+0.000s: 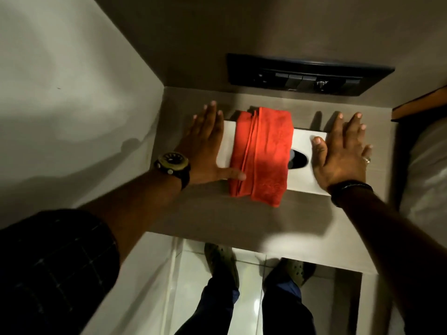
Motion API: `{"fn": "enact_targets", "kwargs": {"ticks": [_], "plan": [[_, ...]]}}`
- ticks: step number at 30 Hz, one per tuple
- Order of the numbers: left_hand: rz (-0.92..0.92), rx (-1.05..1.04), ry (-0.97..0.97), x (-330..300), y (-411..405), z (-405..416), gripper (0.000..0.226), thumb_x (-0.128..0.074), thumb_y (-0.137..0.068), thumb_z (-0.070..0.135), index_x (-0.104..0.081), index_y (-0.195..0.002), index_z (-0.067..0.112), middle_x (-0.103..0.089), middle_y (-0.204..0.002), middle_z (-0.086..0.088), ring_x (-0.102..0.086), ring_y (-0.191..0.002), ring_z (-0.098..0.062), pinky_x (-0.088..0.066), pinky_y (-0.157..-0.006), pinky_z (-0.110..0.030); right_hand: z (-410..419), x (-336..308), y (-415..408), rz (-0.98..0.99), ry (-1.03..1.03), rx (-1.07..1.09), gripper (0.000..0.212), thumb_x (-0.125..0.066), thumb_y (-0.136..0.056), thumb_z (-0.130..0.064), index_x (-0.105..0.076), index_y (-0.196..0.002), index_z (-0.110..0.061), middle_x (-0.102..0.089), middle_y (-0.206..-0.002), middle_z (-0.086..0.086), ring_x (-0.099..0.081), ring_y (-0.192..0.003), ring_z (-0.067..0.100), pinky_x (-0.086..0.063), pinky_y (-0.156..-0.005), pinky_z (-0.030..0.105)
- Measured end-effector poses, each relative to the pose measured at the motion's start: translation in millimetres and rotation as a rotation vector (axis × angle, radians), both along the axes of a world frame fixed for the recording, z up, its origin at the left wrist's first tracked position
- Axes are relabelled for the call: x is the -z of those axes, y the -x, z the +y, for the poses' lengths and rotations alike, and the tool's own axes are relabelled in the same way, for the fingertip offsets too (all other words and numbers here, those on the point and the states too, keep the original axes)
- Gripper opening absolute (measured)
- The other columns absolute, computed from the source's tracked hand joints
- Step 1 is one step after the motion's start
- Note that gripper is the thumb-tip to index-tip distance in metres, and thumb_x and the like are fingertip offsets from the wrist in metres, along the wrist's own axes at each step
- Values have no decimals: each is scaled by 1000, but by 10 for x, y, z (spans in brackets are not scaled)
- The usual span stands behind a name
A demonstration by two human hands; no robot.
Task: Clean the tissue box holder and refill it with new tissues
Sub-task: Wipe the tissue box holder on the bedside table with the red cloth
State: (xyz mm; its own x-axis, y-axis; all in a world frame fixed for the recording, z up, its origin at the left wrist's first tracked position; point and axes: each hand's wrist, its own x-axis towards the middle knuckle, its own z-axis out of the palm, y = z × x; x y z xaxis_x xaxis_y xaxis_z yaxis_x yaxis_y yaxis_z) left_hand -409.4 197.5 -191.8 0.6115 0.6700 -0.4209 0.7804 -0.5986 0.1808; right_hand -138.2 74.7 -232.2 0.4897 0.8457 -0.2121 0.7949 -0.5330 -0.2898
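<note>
From the head camera, a white tissue box holder (302,165) lies flat on a grey-brown shelf (217,218) set in a wall corner. The left hand (205,146) sits at the holder's left end, fingers straight and spread, gripping nothing; its fingertips reach past the holder's far edge, and its thumb lies along the near edge, the tip touching a folded red cloth (262,155). The cloth is draped across the holder's middle, just right of that thumb, and hangs over the near edge. The right hand (343,153) sits at the holder's right end, fingers likewise straight and splayed, its thumb resting on the white top. The holder's dark oval opening (298,160) shows between the cloth and that thumb. Beyond the fingertips, a black switch panel (309,73) is mounted on the back wall.
</note>
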Motion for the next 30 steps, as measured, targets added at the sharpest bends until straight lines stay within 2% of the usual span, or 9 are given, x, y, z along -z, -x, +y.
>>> {"fn": "enact_targets", "kwargs": {"ticks": [2, 4, 7, 9, 11, 16, 20, 24, 30], "plan": [[117, 156, -5, 20, 112, 93, 157, -37, -41, 102, 19, -148, 2, 26, -157, -19, 23, -146, -34, 15, -118, -46, 7, -102, 67, -63, -13, 54, 72, -18, -97, -54, -6, -155, -13, 4, -162, 21, -1, -148, 43, -7, -113, 70], [149, 227, -41, 61, 108, 100, 162, -44, -37, 101, 21, -147, 1, 25, -157, -21, 23, -146, -36, 18, -116, -44, 89, -236, 279, -58, -92, 107, 71, -22, -99, -50, -10, -154, -8, -1, -161, 25, -3, -148, 44, -9, -111, 72], [85, 175, -66, 135, 22, 59, 164, -54, -37, 95, 20, -146, -2, 23, -157, -23, 21, -146, -38, 16, -117, -45, 342, -393, 858, -22, -186, -85, 69, -23, -99, -49, -13, -154, -9, -6, -162, 21, -5, -149, 39, -3, -114, 64], [51, 152, -98, 172, -12, 32, 156, -59, -47, 90, 19, -147, -1, 24, -157, -20, 23, -145, -36, 16, -116, -44, 453, -371, 1188, -2, -95, -243, 68, -20, -100, -51, -10, -155, -11, -3, -163, 15, 0, -150, 34, 1, -117, 60], [62, 161, -147, 207, 2, 19, 147, -64, -56, 82, 21, -146, 2, 24, -157, -18, 23, -145, -34, 15, -117, -44, 465, -254, 1336, -62, 31, -320, 69, -16, -101, -52, -6, -155, -12, 3, -164, 12, 7, -151, 31, 4, -118, 60], [127, 175, -111, 145, -32, 42, 154, -54, -45, 94, 14, -150, 4, 17, -160, -17, 16, -148, -36, 9, -120, -49, 371, -152, 1212, -136, 38, -392, 70, -18, -100, -52, -8, -155, -12, -3, -164, 11, 1, -151, 30, 7, -117, 57], [171, 155, -91, 82, -43, 36, 162, -56, -38, 96, 20, -149, 5, 22, -159, -16, 18, -147, -37, 7, -120, -52, 109, -201, 817, -179, 86, -388, 67, -17, -99, -49, -13, -155, -11, -6, -163, 13, -2, -151, 33, 5, -119, 55], [205, 149, -83, 79, -69, 25, 162, -57, -38, 95, 23, -147, 5, 25, -158, -17, 19, -146, -38, 8, -120, -52, -94, -216, 522, -209, 118, -351, 67, -16, -96, -44, -17, -154, -10, -8, -163, 16, -2, -150, 35, 4, -119, 56], [207, 140, -102, 65, -101, -9, 159, -57, -41, 94, 21, -148, 4, 22, -159, -19, 16, -147, -39, 11, -116, -49, -63, -211, 711, -210, 119, -270, 68, -23, -95, -42, -17, -154, -8, -7, -162, 19, -2, -150, 39, 6, -116, 59]]}}
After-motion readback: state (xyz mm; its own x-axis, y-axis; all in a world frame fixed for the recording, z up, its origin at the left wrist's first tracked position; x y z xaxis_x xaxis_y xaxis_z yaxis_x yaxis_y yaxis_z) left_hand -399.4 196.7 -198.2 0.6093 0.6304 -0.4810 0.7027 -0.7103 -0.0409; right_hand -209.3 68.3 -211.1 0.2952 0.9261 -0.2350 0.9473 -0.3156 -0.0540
